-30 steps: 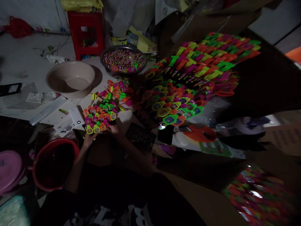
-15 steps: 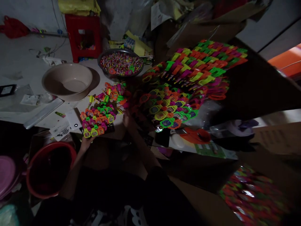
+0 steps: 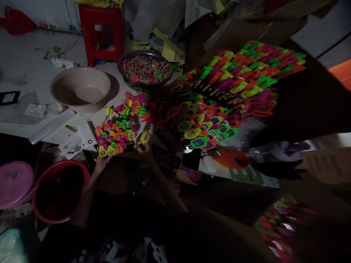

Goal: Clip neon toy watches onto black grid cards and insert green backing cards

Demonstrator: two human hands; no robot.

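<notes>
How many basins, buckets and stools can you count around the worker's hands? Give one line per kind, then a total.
Beige basin: 1
Metal basin of small pieces: 1
Red bucket: 1
Red stool: 1
Total: 4

A beige basin [image 3: 80, 88] sits on the pale floor beside a metal bowl [image 3: 145, 69] of small coloured bits; behind them stands a red stool [image 3: 101, 33]; lower left — a red bucket [image 3: 60, 190], a pink lid [image 3: 15, 184] just beside it.
</notes>
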